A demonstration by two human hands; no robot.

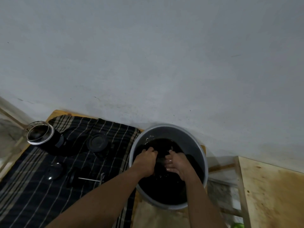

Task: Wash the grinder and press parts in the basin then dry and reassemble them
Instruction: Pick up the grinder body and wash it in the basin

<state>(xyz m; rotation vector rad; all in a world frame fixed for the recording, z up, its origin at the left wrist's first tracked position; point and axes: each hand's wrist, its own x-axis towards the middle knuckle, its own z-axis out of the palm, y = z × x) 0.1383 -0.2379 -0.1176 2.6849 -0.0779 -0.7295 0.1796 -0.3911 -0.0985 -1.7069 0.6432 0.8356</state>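
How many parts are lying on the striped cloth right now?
4: glass beaker far left, round lid centre, glossy dark piece nearer, plunger beside it. More may blend in.

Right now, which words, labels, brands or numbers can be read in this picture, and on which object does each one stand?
No text can be read anywhere.
Glass jar, round black lid, striped cloth, grey basin: no lettering visible.
Dark part gripped by left hand and right hand in the water: too dark to tell.
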